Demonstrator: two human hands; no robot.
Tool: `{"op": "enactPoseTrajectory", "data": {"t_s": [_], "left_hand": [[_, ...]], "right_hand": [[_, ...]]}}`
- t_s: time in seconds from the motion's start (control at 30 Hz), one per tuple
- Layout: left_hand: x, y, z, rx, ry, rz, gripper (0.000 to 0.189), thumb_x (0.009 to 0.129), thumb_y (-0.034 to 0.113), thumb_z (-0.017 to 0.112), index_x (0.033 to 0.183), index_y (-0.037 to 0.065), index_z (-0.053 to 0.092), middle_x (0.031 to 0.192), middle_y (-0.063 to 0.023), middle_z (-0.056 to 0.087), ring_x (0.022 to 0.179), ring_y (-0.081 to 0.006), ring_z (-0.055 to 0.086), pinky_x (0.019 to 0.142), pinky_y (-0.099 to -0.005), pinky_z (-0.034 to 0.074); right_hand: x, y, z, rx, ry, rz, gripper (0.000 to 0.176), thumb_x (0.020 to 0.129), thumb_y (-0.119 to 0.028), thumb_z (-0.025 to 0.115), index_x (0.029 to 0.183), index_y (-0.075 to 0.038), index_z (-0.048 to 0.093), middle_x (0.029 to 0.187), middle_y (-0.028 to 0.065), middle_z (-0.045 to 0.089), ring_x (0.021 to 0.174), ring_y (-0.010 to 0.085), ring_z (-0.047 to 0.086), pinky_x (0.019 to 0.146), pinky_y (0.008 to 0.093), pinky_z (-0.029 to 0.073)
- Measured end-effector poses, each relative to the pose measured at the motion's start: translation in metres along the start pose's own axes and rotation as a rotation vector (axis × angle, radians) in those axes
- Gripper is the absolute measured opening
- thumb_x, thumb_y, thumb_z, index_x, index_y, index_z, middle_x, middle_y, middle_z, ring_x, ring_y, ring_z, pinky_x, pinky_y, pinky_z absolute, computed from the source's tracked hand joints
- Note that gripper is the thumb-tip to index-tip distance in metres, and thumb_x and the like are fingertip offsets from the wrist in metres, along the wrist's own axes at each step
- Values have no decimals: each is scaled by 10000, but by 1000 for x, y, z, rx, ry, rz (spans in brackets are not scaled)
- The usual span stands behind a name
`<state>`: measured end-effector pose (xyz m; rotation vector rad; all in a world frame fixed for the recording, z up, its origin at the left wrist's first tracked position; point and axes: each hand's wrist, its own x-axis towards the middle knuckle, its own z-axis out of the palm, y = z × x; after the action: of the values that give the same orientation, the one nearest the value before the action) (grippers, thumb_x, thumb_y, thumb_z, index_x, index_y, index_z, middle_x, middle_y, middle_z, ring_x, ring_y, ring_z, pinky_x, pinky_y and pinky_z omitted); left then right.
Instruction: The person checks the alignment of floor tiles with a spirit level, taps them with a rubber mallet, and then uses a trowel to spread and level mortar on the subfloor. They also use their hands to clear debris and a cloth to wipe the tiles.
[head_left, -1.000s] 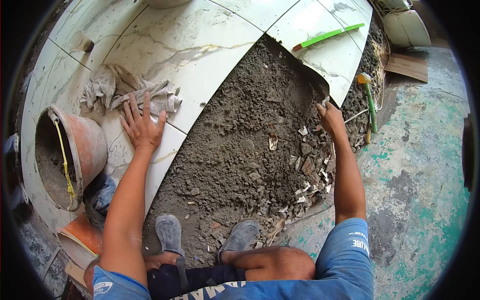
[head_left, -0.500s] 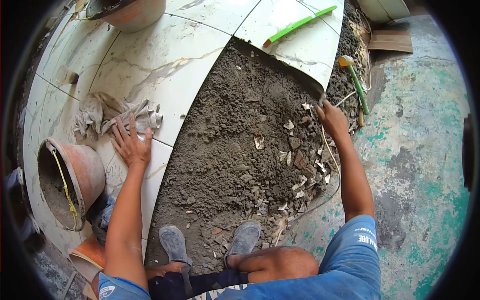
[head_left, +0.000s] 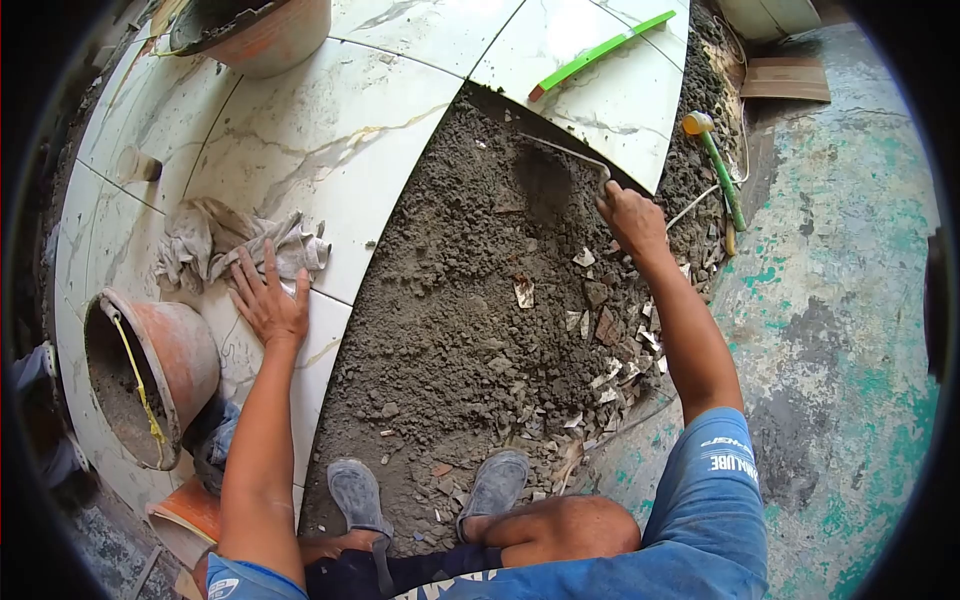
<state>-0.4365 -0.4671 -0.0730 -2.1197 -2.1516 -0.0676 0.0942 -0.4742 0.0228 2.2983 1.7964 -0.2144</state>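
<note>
My right hand is closed around the handle of a trowel, whose thin blade lies along the edge of the laid tile, over the mortar bed. Rough grey mortar with broken tile pieces spreads below it. On the left, my left hand lies flat with fingers spread on a white marbled tile, its fingertips touching a crumpled dirty cloth.
Two mortar-stained buckets, one tipped bucket and another bucket, stand on the tiles. A green level rests at the top. A mallet lies at the right, beside a cable. Tile shards litter the mortar.
My right hand has moved slightly left and down, and the trowel blade has come into view along the tile edge. My left hand stays on the tile by the cloth.
</note>
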Motion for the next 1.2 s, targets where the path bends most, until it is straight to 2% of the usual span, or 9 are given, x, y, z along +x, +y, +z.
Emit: {"op": "enactPoseTrajectory", "data": {"t_s": [0.13, 0.23, 0.33, 0.4, 0.57, 0.8, 0.93, 1.07, 1.2], "left_hand": [[0, 1, -2, -1, -1, 6, 753, 897, 616, 420, 1547, 297, 210, 1605, -132, 153, 1462, -370, 152, 1157, -561, 97], [0, 2, -3, -12, -5, 2, 754, 896, 609, 426, 1547, 298, 207, 1606, -133, 149, 1462, -370, 150, 1158, -558, 97], [0, 1, -1, 2, 1, 6, 756, 894, 605, 432, 1547, 299, 205, 1607, -131, 145, 1462, -370, 151, 1159, -557, 100], [0, 3, -2, 2, -5, 1, 758, 893, 604, 434, 1547, 300, 205, 1608, -129, 142, 1462, -370, 152, 1159, -556, 101], [0, 2, -2, 3, -8, -6, 764, 887, 605, 442, 1547, 306, 201, 1610, -120, 136, 1462, -366, 155, 1162, -553, 100], [2, 1, -2, 5, -34, -17, 760, 883, 612, 445, 1543, 311, 218, 1605, -127, 154, 1457, -369, 165, 1161, -554, 104], [0, 2, -3, -29, -9, 8, 762, 883, 618, 445, 1542, 304, 226, 1603, -130, 160, 1458, -368, 160, 1160, -554, 99], [0, 2, -1, -7, 3, 4, 763, 884, 625, 442, 1541, 301, 229, 1605, -130, 150, 1461, -366, 154, 1160, -558, 97], [0, 0, 2, -11, -15, -9, 766, 885, 642, 428, 1542, 306, 222, 1607, -123, 145, 1463, -365, 148, 1161, -560, 84]], "right_hand": [[-22, 3, 6, 162, 38, 157, 380, 972, -417, 502, 993, -42, 557, 884, 220, 668, 851, 410, 656, 740, 480, 521], [-20, 15, 34, 850, -96, 399, 419, 990, -410, 475, 920, -3, 546, 728, 143, 616, 674, 302, 625, 652, 417, 492], [-20, -13, 38, 1150, -214, 503, 442, 984, -422, 488, 908, 10, 544, 698, 112, 593, 628, 253, 595, 622, 414, 464], [-14, -34, 32, 785, -226, 158, 438, 968, -426, 505, 990, 6, 570, 826, 216, 657, 754, 371, 634, 736, 455, 494], [19, -89, -13, 417, -6, 139, 426, 969, -420, 498, 1081, -15, 572, 971, 243, 674, 931, 425, 646, 814, 506, 498], [17, -89, 2, 170, -10, -28, 369, 970, -404, 510, 1053, -48, 560, 926, 187, 685, 883, 378, 674, 740, 484, 534], [-13, -58, 39, 153, 64, -22, 322, 977, -372, 510, 1024, -58, 560, 835, 157, 665, 729, 334, 678, 635, 461, 536], [-120, -54, 69, 92, -85, -293, 299, 976, -375, 516, 1001, -82, 570, 711, 114, 587, 610, 252, 637, 572, 433, 520], [-162, -59, 53, 165, -136, -320, 284, 969, -360, 528, 993, -79, 564, 754, 122, 611, 658, 271, 653, 580, 438, 523]]}}
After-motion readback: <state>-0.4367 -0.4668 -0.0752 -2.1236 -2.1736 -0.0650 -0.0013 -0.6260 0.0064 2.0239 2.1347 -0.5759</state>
